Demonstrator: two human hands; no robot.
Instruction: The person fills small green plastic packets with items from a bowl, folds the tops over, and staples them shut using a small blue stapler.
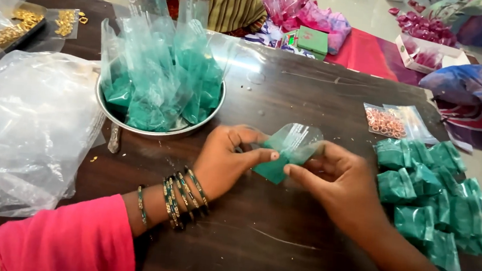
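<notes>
The small clear packet (286, 154) of green powder looks light, soft and slippery — both hands' fingers, left hand (228, 157) and right hand (338, 185), pinch it closed-tight at its folded upper edge, the safest hold.

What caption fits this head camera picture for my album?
Two hands, left hand and right hand, pinch a small green packet beside a steel bowl.
</notes>
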